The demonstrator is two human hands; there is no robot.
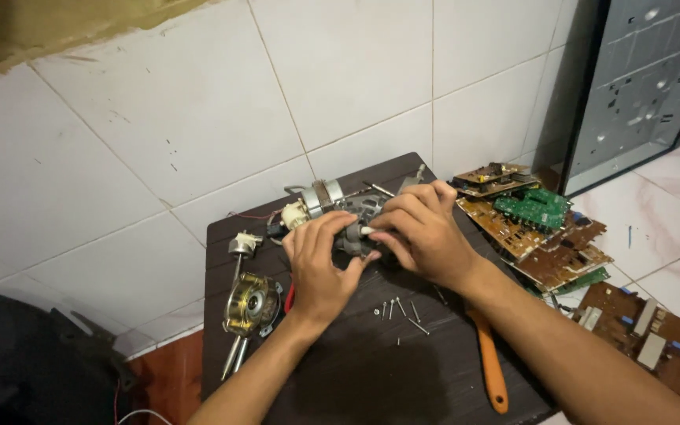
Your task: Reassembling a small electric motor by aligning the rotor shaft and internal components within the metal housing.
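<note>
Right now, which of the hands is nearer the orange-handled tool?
Right. The right hand is up on the grey motor part, with its forearm passing just above the orange-handled tool; the left hand sits farther left.

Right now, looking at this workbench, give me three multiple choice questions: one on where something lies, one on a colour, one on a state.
1. Where does the stack of circuit boards lie?
A. On the floor right of the dark table
B. On the table beside the screws
C. Leaning on the wall

2. What colour is the tool handle near the right forearm?
A. Blue
B. Orange
C. Black

3. How is the grey motor assembly being handled?
A. It lies untouched
B. One hand lifts it high above the table
C. Both hands grip it on the table

Answers: 1 A, the boards sit on the tiles past the table's right edge. 2 B, the handle is plainly orange. 3 C, the left hand and right hand both close their fingers on it.
</note>
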